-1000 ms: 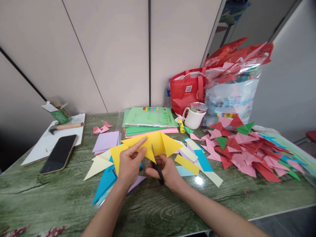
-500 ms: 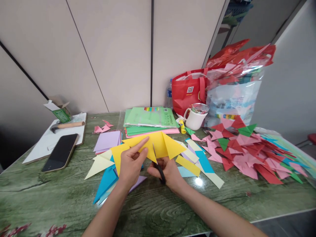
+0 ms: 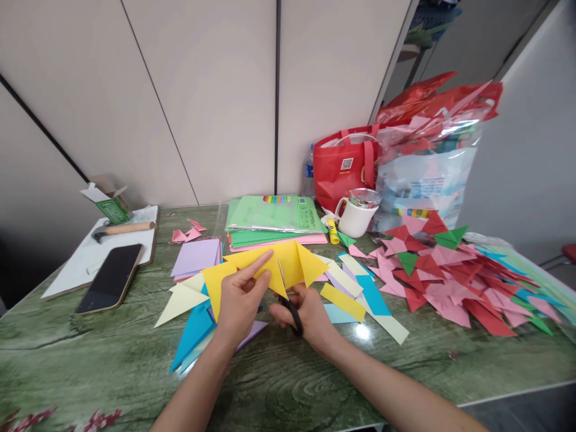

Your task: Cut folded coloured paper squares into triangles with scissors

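A creased sheet of yellow paper [image 3: 252, 259] is held up over the table by my left hand [image 3: 240, 300], its thumb and fingers pinching it. My right hand [image 3: 306, 315] is closed round the black handles of the scissors [image 3: 294, 317]. One scissor blade shows in front of the yellow paper, pointing away from me; the other blade is hidden behind it. Beneath and left of the paper lie cream triangles [image 3: 182, 300] and blue triangles [image 3: 193, 333]. Right of my right hand are cut strips, among them a yellow strip [image 3: 343, 302].
Behind the paper lie lilac squares [image 3: 197, 258] and green paper packs [image 3: 274, 214]. A white mug [image 3: 355, 217], glue stick [image 3: 332, 231] and red bag [image 3: 333, 174] stand at the back. Folded red and pink pieces [image 3: 450, 279] heap up right. A phone [image 3: 111, 279] and hammer [image 3: 126, 228] lie left.
The right flap of the yellow paper has drawn in slightly to the left. My right hand and the scissors have shifted very slightly; my left hand keeps its hold.
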Tool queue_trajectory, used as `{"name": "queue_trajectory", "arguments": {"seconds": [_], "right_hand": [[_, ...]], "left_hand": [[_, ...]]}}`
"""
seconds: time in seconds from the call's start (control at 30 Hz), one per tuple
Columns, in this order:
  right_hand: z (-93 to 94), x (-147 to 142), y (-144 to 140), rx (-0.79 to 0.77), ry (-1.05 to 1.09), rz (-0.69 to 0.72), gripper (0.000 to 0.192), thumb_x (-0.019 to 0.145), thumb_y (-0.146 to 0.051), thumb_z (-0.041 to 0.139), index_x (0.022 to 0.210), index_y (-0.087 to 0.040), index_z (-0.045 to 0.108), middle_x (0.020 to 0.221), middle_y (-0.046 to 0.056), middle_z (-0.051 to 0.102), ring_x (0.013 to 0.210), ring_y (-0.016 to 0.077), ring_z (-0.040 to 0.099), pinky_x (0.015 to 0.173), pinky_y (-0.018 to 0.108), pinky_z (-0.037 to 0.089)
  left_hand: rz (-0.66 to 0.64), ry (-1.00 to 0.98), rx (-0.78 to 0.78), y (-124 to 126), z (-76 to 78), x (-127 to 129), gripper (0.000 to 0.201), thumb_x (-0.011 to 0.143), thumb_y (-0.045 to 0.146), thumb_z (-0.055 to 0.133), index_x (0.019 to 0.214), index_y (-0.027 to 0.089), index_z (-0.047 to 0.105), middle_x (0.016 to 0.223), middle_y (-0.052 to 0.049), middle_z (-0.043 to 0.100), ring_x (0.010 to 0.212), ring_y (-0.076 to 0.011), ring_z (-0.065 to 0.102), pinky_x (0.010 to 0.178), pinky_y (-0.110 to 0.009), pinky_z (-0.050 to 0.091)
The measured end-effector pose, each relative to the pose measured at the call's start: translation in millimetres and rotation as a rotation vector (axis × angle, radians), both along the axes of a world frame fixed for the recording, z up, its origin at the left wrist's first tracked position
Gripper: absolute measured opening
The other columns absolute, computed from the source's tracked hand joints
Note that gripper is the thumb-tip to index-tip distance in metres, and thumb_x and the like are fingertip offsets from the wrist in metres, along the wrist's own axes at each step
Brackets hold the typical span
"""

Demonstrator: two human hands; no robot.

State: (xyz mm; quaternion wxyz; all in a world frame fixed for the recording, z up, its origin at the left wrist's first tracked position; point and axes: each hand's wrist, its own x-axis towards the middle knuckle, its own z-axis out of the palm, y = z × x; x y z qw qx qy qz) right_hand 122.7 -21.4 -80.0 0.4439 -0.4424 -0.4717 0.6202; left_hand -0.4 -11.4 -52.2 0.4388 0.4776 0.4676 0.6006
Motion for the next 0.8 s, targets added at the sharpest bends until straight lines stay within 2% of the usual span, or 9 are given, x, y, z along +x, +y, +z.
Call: {"name": "queue_trajectory", "arguments": {"seconds": [0.17,0.33,0.47,0.53,0.63,0.8], "right_hand": [[0.5,0,0,0.001,-0.002,0.011,0.035,0.055,-0.034,0.075,0.072,-0.017,0.05,0.046,-0.005,0.057,0.039,0.0104,0.049,0.042,0.022,0.039],[-2.7,1,0,0.003,0.044,0.175,0.039,0.058,-0.041,0.075,0.077,-0.016,0.051,0.049,-0.004,0.06,0.038,0.0096,0.051,0.041,0.021,0.04],[-4.3,2,0,0.054,0.052,0.228,0.039,0.061,-0.043,0.074,0.078,-0.017,0.049,0.047,-0.006,0.058,0.038,0.0086,0.05,0.041,0.02,0.04],[-3.9,2,0,0.071,0.057,0.233,0.038,0.063,-0.043,0.073,0.078,-0.018,0.048,0.048,-0.006,0.058,0.038,0.0084,0.05,0.042,0.02,0.04],[-2.3,3,1,0.082,0.06,0.246,0.041,0.063,-0.045,0.073,0.082,-0.017,0.05,0.05,-0.006,0.058,0.04,0.0088,0.05,0.043,0.021,0.041],[0.4,3,0,0.149,0.132,0.307,0.057,0.063,-0.046,0.074,0.105,-0.017,0.049,0.06,-0.004,0.058,0.05,0.0108,0.051,0.049,0.023,0.041]], "left_hand": [[-0.025,-0.006,-0.003,1,-2.5,-1,0.041,0.07,0.025,0.065,0.11,0.016,0.065,0.057,0.002,0.058,0.048,-0.0064,0.041,0.045,-0.018,0.034],[0.053,-0.115,-0.016,5,4.6,-5,0.043,0.067,0.024,0.068,0.109,0.016,0.065,0.061,0.002,0.059,0.051,-0.006,0.042,0.047,-0.018,0.034],[0.052,-0.228,-0.056,6,12.7,-6,0.045,0.063,0.021,0.071,0.108,0.015,0.066,0.054,0.004,0.055,0.046,-0.0041,0.039,0.044,-0.017,0.032],[0.029,-0.243,-0.061,5,14.6,-6,0.044,0.062,0.022,0.072,0.105,0.015,0.067,0.056,0.003,0.059,0.048,-0.0053,0.044,0.045,-0.018,0.036],[0.014,-0.24,-0.05,5,15.6,-4,0.037,0.06,0.023,0.072,0.097,0.016,0.071,0.072,-0.003,0.068,0.061,-0.011,0.056,0.053,-0.022,0.044],[0.015,-0.191,-0.039,4,15.8,-4,0.026,0.061,0.024,0.072,0.085,0.018,0.075,0.085,-0.007,0.073,0.078,-0.0171,0.063,0.069,-0.026,0.049]]}}
